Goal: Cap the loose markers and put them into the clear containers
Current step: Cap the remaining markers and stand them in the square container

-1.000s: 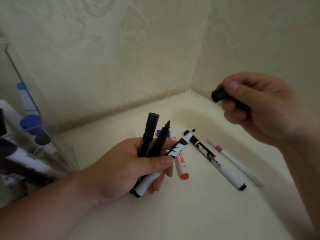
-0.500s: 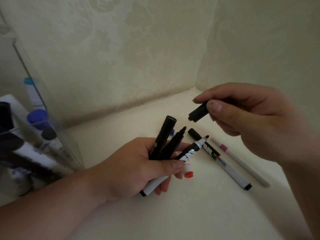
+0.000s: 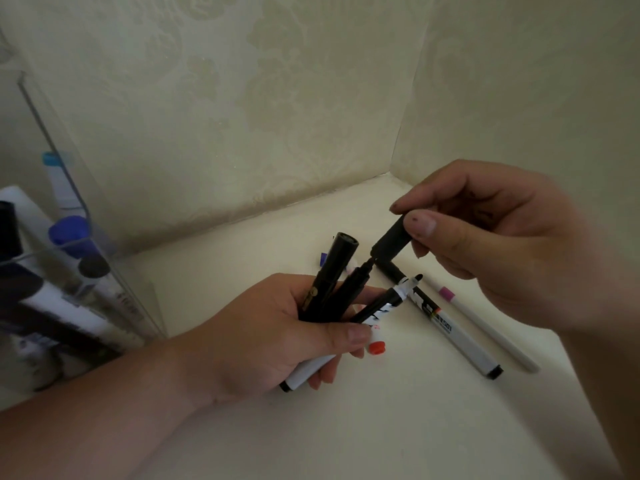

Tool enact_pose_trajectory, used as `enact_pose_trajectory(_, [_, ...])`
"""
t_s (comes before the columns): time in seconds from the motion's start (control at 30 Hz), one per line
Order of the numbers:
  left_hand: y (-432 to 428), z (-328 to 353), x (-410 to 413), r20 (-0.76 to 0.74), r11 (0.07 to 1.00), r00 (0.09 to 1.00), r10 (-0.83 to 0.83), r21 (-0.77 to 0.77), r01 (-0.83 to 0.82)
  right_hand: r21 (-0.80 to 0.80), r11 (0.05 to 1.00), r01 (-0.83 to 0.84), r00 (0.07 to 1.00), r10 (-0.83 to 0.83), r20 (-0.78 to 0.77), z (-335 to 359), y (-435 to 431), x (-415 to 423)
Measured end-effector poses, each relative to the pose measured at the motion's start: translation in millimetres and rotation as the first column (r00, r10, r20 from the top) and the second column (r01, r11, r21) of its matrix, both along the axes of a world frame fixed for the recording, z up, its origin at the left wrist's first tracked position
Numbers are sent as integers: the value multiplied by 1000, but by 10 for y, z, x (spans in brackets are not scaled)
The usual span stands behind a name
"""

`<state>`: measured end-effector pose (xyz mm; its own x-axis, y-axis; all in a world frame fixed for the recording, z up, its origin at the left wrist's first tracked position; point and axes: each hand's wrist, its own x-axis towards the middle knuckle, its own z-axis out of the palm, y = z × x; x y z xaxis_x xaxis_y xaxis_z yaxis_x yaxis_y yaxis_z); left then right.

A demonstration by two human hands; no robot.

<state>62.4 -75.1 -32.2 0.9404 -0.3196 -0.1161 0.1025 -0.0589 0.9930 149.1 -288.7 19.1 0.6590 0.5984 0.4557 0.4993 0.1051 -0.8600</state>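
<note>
The left grip [image 3: 263,334] is curled round three markers: a capped black marker [image 3: 332,271], an uncapped black marker [image 3: 349,289] and an uncapped white-barrelled marker [image 3: 391,301]. The right grip [image 3: 491,244] pinches a black cap [image 3: 391,242] between thumb and forefinger, its open end at the uncapped black marker's tip. A white marker [image 3: 453,337] and a thin pen [image 3: 485,327] lie on the worktop [image 3: 381,427] just beside. The clear container [image 3: 86,271] stands at the left.

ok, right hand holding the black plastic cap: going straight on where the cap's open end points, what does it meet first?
The bare tip of the slim black uncapped marker gripped in the left hand. The black plastic cap in the right hand looks almost on it; depth unclear.
</note>
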Motion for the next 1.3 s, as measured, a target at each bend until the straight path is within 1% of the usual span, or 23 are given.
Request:
enact_pose_trajectory(0.03, [1, -3, 1, 3, 1000, 1000, 0, 7, 0, -16, 1000, 14, 1000, -13, 14, -5, 12, -21])
enact_pose_trajectory(0.1, [2, -9, 1, 12, 1000, 1000, 1, 24, -1, -102, 993, 57, 996, -49, 79, -29, 32, -54])
enact_pose_trajectory(0.17, [6, -12, 2, 15, 999, 1000, -2, 32, 2, -179, 981, 68, 992, -47, 118, -43, 41, -80])
enact_pose_trajectory(0.27, [11, 0, -3, 1, 999, 1000, -3, 39, 3, -192, 981, 36, 996, -20, 84, -15, 24, -95])
enact_pose_trajectory(0.43, [41, -1, 1, 25, 997, 1000, -7, 77, 5, -211, 975, 69, 984, -32, 175, 10, 15, -126])
enact_pose_trajectory(0.57, [25, 4, 7, 21, 999, 1000, 2, 45, -3, -262, 956, 129, 967, -63, 247, -1, 38, -98])
enact_pose_trajectory(0.6, [10, 9, 6, 18, 1000, 1000, 0, 23, -1, -243, 961, 134, 965, -70, 254, 8, 40, -95])
enact_pose_trajectory(0.67, [-10, 3, -6, 19, 999, 1000, 24, -24, -23, -115, 979, 169, 963, -139, 230, 53, 8, -42])
enact_pose_trajectory(0.7, [-14, -10, -11, 20, 997, 998, 62, -55, -60, -30, 973, 229, 955, -219, 199, 82, -39, 24])
enact_pose_trajectory(0.73, [-11, -26, -17, 22, 988, 993, 118, -98, -116, 31, 947, 321, 933, -321, 163, 112, -97, 106])
enact_pose_trajectory(0.77, [-12, -37, -18, 15, 973, 984, 180, -151, -176, 35, 899, 437, 888, -437, 144, 128, -162, 203])
enact_pose_trajectory(0.8, [-12, -42, -19, -1, 950, 972, 237, -211, -232, -44, 835, 549, 827, -535, 173, 116, -221, 305])
enact_pose_trajectory(0.83, [-19, -43, -16, -22, 923, 959, 282, -266, -278, -204, 753, 626, 777, -578, 251, 75, -266, 397])
enact_pose_trajectory(0.87, [-23, -41, -9, -40, 899, 948, 316, -306, -312, -398, 655, 642, 767, -559, 316, 19, -281, 457])
enact_pose_trajectory(0.9, [-31, -34, -2, -50, 886, 940, 337, -320, -334, -559, 562, 610, 787, -516, 339, -45, -266, 487])
enact_pose_trajectory(0.93, [-34, -37, 7, -48, 885, 937, 347, -315, -344, -655, 498, 568, 810, -478, 339, -106, -232, 503])
enact_pose_trajectory(0.97, [-43, -34, 11, -38, 890, 937, 347, -300, -342, -697, 471, 540, 828, -447, 339, -152, -196, 515])
enact_pose_trajectory(1.13, [-26, -62, 8, -19, 896, 925, 381, -240, -374, -726, 465, 506, 853, -394, 342, -224, -90, 544])
enact_pose_trajectory(1.3, [-24, -56, 13, -32, 904, 934, 355, -245, -352, -722, 506, 471, 867, -414, 276, -225, -98, 525])
